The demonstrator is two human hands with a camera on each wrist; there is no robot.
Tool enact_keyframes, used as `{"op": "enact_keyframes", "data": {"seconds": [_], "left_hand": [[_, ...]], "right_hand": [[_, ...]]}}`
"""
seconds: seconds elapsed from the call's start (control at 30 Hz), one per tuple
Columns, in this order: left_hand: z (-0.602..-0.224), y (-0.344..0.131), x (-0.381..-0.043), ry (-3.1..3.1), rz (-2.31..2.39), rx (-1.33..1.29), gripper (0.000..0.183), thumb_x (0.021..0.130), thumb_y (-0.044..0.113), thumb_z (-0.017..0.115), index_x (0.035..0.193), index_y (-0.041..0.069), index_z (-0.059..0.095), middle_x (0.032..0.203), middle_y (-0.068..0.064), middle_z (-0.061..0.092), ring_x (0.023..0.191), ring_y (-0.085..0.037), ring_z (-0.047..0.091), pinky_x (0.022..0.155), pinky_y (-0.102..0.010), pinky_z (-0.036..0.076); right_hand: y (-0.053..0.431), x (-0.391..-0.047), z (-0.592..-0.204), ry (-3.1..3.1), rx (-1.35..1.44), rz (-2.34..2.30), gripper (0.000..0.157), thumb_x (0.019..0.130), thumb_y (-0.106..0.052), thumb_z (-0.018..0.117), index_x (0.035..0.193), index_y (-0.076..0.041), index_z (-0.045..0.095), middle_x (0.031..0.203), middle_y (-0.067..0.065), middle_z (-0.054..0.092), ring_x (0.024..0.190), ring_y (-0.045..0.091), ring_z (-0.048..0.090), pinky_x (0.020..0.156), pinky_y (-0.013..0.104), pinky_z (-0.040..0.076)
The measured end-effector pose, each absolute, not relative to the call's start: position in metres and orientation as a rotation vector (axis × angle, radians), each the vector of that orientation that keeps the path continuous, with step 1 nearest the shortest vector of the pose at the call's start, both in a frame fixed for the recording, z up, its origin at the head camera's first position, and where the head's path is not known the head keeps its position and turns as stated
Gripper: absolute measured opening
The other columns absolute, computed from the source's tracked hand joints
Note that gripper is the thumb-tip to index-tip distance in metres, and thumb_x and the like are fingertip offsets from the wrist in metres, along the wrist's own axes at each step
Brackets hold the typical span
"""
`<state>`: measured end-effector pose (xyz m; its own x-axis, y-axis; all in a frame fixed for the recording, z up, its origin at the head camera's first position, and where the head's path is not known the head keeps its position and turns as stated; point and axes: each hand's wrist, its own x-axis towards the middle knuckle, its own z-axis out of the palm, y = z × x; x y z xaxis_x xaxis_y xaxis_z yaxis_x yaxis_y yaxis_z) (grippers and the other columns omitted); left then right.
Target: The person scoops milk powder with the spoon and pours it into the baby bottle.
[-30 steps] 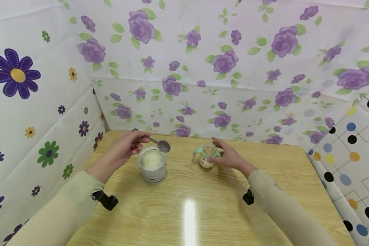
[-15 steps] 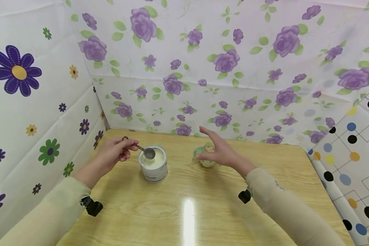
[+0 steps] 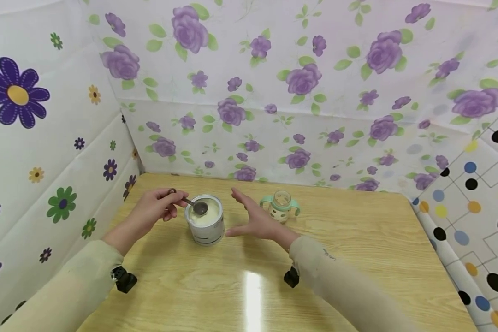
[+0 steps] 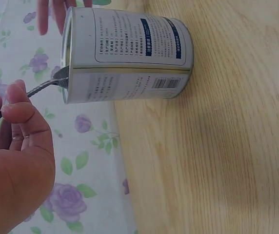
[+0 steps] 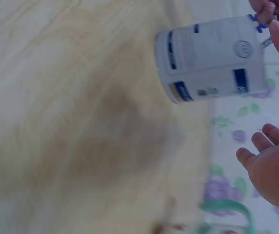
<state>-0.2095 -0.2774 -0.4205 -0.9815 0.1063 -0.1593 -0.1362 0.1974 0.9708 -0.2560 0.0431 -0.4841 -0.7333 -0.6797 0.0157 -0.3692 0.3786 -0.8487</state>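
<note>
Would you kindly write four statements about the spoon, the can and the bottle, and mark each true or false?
1. The left hand holds the spoon. True.
2. The can is covered by a lid. False: its top is open, showing pale contents.
3. The bottle has green handles. True.
4. The bottle is gripped by a hand. False: it stands on the table, and the right hand holds nothing.
</note>
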Motion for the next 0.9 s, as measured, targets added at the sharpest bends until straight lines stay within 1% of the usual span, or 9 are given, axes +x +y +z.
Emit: {"op": "enact_keyframes", "data": {"seconds": [0.13,0.27,0.33,0.5,0.57,0.77,0.9], "left_hand": [[-0.424,-0.278,-0.211,2.262,1.895,-0.012,0.037,0.112,0.028,0.061,0.130,-0.003,0.070,0.092,0.004,0.078,0.066,-0.008,0.060,0.055,-0.023,0.045],[-0.428,-0.279,-0.211,2.267,1.904,0.008,0.037,0.112,0.027,0.061,0.130,-0.003,0.070,0.094,0.002,0.078,0.067,-0.010,0.060,0.055,-0.024,0.046],[-0.430,-0.280,-0.210,2.273,1.908,0.015,0.038,0.112,0.028,0.061,0.131,-0.004,0.069,0.095,0.001,0.078,0.067,-0.010,0.061,0.055,-0.024,0.046],[-0.436,-0.282,-0.209,2.265,1.940,0.011,0.039,0.111,0.030,0.063,0.130,-0.003,0.070,0.097,-0.002,0.078,0.067,-0.010,0.061,0.055,-0.023,0.046],[-0.438,-0.283,-0.209,2.257,1.943,0.010,0.039,0.111,0.031,0.063,0.130,-0.002,0.071,0.098,-0.003,0.078,0.067,-0.010,0.061,0.056,-0.024,0.047],[-0.441,-0.283,-0.212,2.271,1.927,0.009,0.040,0.110,0.033,0.063,0.130,-0.001,0.071,0.098,-0.001,0.078,0.068,-0.011,0.060,0.056,-0.025,0.047],[-0.438,-0.282,-0.215,2.304,1.899,0.041,0.041,0.111,0.032,0.063,0.131,-0.003,0.070,0.099,-0.002,0.078,0.068,-0.012,0.060,0.056,-0.025,0.048]], "right_hand": [[0.029,-0.255,-0.503,2.249,-0.872,-1.318,0.121,0.091,-0.031,0.089,0.173,-0.023,0.002,0.178,0.007,0.017,0.163,0.028,0.020,0.130,0.050,0.024],[0.015,-0.254,-0.516,2.189,-0.857,-1.342,0.121,0.090,-0.029,0.090,0.173,-0.020,0.003,0.179,0.007,0.016,0.163,0.027,0.020,0.130,0.050,0.023],[0.007,-0.254,-0.520,2.163,-0.863,-1.372,0.120,0.089,-0.027,0.091,0.173,-0.022,0.007,0.178,0.004,0.019,0.163,0.025,0.021,0.130,0.050,0.023],[-0.008,-0.254,-0.528,2.172,-0.862,-1.445,0.115,0.086,-0.027,0.094,0.171,-0.033,0.016,0.171,-0.004,0.032,0.160,0.022,0.027,0.130,0.052,0.025],[-0.012,-0.254,-0.529,2.182,-0.836,-1.469,0.113,0.086,-0.028,0.094,0.170,-0.034,0.019,0.169,-0.006,0.035,0.159,0.021,0.030,0.129,0.052,0.026],[-0.020,-0.256,-0.529,2.181,-0.797,-1.510,0.110,0.086,-0.025,0.094,0.169,-0.033,0.023,0.163,-0.007,0.043,0.153,0.017,0.039,0.127,0.047,0.030],[-0.023,-0.256,-0.529,2.177,-0.796,-1.540,0.109,0.086,-0.023,0.094,0.169,-0.031,0.023,0.161,-0.006,0.044,0.149,0.018,0.044,0.124,0.049,0.035]]}}
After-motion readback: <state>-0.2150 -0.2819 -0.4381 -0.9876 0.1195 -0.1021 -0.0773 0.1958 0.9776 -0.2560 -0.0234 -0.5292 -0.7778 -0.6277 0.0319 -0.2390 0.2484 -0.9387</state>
